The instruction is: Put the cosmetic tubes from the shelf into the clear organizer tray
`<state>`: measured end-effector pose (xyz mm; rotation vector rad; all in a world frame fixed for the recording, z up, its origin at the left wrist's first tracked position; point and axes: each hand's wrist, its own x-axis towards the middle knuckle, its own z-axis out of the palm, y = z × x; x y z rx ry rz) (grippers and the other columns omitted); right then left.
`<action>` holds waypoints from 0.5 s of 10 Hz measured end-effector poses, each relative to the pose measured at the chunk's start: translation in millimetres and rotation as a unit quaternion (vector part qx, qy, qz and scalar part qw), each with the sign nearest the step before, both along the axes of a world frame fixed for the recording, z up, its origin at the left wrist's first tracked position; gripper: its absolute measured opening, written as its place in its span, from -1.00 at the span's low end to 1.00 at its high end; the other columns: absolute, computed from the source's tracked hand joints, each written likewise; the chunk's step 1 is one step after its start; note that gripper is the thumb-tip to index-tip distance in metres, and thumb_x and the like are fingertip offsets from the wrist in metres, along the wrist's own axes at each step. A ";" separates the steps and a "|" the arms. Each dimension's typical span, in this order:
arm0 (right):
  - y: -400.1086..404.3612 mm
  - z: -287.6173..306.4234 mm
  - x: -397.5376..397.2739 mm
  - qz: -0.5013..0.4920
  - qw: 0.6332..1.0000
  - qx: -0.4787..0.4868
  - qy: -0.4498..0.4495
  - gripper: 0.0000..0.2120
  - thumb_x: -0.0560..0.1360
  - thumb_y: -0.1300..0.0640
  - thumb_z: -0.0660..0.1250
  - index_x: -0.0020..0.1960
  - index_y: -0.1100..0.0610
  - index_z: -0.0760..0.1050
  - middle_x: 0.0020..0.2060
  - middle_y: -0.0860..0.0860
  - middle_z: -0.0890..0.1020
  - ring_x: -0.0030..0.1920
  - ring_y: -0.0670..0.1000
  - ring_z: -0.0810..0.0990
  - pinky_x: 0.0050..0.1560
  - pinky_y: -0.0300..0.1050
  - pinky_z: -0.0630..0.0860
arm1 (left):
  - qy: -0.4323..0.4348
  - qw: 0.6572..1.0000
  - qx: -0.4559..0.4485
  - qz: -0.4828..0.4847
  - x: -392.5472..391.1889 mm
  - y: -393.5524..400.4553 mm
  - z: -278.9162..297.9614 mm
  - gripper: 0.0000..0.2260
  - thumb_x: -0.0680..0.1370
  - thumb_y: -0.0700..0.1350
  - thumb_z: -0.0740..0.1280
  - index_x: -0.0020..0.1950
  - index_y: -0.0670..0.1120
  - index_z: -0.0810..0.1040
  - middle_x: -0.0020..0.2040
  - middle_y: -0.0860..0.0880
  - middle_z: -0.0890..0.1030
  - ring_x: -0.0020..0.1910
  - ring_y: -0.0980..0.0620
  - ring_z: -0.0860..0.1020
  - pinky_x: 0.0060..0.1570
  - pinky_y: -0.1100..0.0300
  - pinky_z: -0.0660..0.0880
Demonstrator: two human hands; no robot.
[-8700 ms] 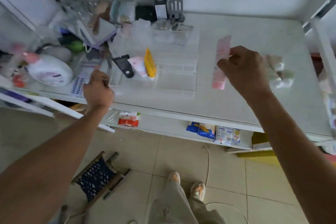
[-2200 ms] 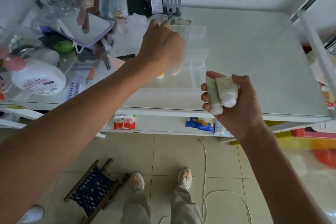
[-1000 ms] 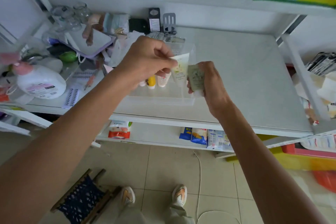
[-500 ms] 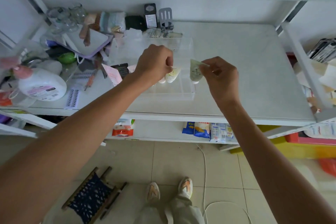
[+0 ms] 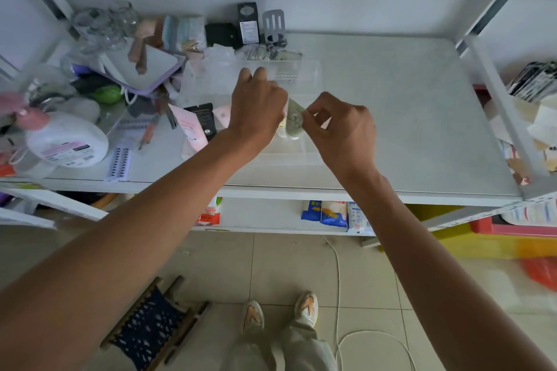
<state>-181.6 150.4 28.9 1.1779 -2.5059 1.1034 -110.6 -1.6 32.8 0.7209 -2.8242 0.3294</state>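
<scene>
We are pinching the pale green tube (image 5: 294, 120) with our right hand (image 5: 340, 129) over the clear organizer tray (image 5: 304, 156); left hand (image 5: 259, 105) apparently closed on its neighbour. Crowded slot: it may topple adjacent tubes.

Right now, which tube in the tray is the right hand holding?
The pale green tube, pinched at its flat end by the right hand. The black tube and pink tube lie further left, untouched.

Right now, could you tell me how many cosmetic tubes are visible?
5: pink tube, black tube, pale pink tube, cream tube, green tube pinched by right hand. Left hand may hide others.
</scene>
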 end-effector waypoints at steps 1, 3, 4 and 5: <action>-10.3 -5.1 4.7 0.007 0.999 0.050 0.015 -0.79 0.52 -0.10 0.36 -0.13 0.03 0.58 -0.32 -0.06 0.69 -0.31 0.15 0.61 -0.30 -0.05 0.54 | -0.004 1.000 -0.013 -0.016 6.7 -3.4 2.2 -0.96 0.45 -0.17 0.56 -0.12 -0.07 0.76 -0.27 -0.04 0.67 -0.05 -0.12 0.55 -0.08 0.05 0.34; -15.3 -29.8 3.7 -0.012 0.988 0.146 0.056 -0.89 0.53 0.02 0.34 -0.08 0.05 0.55 -0.28 0.01 0.68 -0.28 0.23 0.61 -0.28 -0.05 0.55 | 0.097 0.992 -0.040 -0.064 34.0 -11.2 3.2 -0.85 0.40 -0.25 0.55 -0.07 -0.09 0.73 -0.18 -0.03 0.66 -0.05 -0.14 0.57 -0.15 0.03 0.44; -13.1 -37.4 8.0 -0.004 0.985 0.158 0.062 -0.89 0.57 0.00 0.31 0.03 0.02 0.55 -0.16 0.00 0.66 -0.26 0.24 0.63 -0.27 -0.02 0.57 | 0.198 0.978 -0.023 -0.067 58.7 3.0 6.2 -0.95 0.49 -0.22 0.42 -0.08 -0.10 0.65 -0.17 -0.06 0.63 -0.09 -0.17 0.55 -0.17 0.01 0.42; -10.8 -42.9 7.6 -0.035 0.988 0.145 0.024 -0.81 0.59 -0.06 0.34 0.16 -0.01 0.53 -0.06 0.01 0.65 -0.21 0.21 0.65 -0.24 0.00 0.59 | 0.267 0.960 0.024 -0.080 85.3 29.5 0.0 -0.94 0.56 -0.22 0.36 -0.06 -0.12 0.63 -0.15 -0.08 0.63 -0.11 -0.17 0.53 -0.17 -0.03 0.43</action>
